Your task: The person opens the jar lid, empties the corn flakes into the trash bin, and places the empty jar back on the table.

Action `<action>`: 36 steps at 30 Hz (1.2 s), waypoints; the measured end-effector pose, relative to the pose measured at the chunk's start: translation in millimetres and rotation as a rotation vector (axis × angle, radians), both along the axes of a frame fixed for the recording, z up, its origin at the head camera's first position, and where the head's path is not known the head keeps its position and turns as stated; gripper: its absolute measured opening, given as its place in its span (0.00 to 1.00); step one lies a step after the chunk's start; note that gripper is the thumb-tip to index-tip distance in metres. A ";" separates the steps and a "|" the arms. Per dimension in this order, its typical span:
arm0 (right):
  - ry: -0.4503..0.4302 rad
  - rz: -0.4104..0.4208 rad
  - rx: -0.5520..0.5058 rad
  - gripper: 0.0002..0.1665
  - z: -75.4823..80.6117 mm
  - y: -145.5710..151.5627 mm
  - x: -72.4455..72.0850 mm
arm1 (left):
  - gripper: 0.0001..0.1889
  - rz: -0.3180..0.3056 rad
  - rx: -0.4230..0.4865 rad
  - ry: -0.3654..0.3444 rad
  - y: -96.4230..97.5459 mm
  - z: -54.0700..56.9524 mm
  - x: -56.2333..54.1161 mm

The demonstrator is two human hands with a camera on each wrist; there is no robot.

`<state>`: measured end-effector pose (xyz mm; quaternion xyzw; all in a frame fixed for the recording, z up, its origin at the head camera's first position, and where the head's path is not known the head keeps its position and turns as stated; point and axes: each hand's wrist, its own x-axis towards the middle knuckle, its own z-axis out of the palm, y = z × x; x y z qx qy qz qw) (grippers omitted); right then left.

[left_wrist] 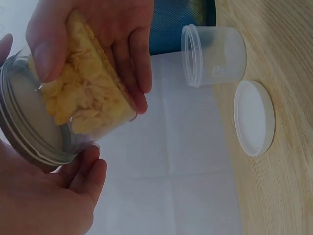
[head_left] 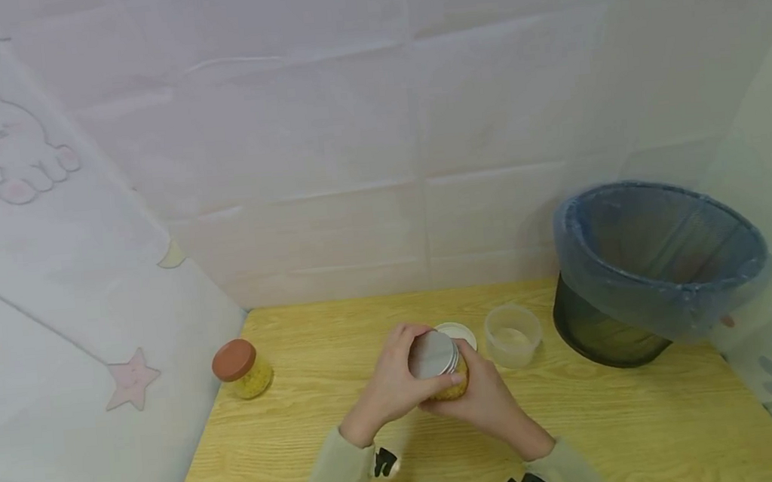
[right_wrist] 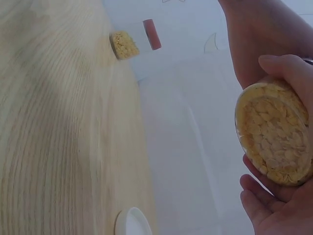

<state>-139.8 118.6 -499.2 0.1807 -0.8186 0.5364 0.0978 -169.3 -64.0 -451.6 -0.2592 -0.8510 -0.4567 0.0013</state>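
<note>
Both hands hold a clear jar of yellow flakes (left_wrist: 90, 88) above the table, its silver lid (head_left: 432, 353) tilted upward in the head view. My left hand (head_left: 389, 383) grips the lid, fingers and thumb curled about its rim. Around the jar's body wraps my right hand (head_left: 485, 399), with its thumb along the side. The lid sits on the jar's mouth. In the right wrist view the jar's round bottom (right_wrist: 275, 134) faces the camera, flakes pressed against it.
Behind the hands lie a white lid (head_left: 460, 333) and an uncovered clear plastic tub (head_left: 513, 337). A second jar of flakes with a reddish-brown lid (head_left: 235, 359) stands at the left. The bin with a blue liner (head_left: 670, 302) is at the right, near the wall.
</note>
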 end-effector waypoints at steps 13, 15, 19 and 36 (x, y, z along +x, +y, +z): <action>-0.094 -0.087 -0.055 0.49 3.0 15.2 -7.3 | 0.35 0.017 0.011 0.022 -14.4 -0.7 -0.3; -0.106 -0.096 -0.060 0.50 2.6 16.0 -7.4 | 0.34 0.019 0.005 0.025 -15.8 -1.3 -0.1; -0.115 -0.087 -0.070 0.50 2.5 16.1 -7.5 | 0.33 0.020 0.003 0.024 -16.7 -2.2 -0.8; -0.118 0.023 -0.042 0.50 1.2 5.4 0.7 | 0.41 -0.006 -0.016 -0.014 -6.1 3.6 -0.1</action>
